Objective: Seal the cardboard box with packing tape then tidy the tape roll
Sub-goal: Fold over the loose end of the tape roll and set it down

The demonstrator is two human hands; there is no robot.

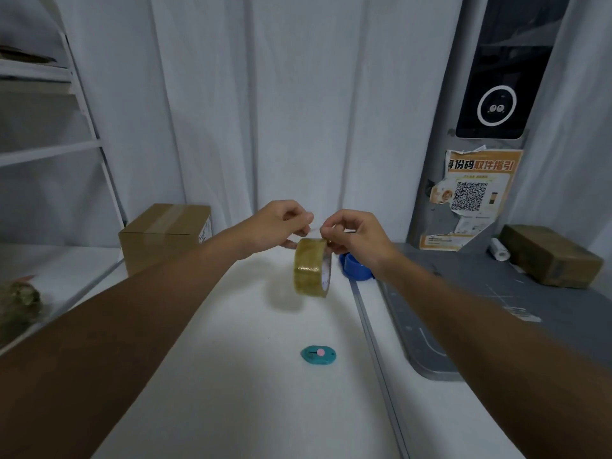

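Note:
A yellowish clear packing tape roll [310, 267] hangs on edge above the white table, between my two hands. My right hand [356, 239] pinches the top of the roll. Just to its left, my left hand [280, 227] pinches the loose tape end with thumb and fingers. The brown cardboard box [164, 235] stands at the far left of the table with a strip of tape along its top seam. It is well apart from both hands.
A small teal cutter [318, 354] with a pink button lies on the white table [231, 376] near me. A blue tape holder [355, 266] sits behind my right hand. A grey mat [463, 309], a brown parcel [549, 256] and a white roll [499, 249] are at right; shelves [49, 150] at left.

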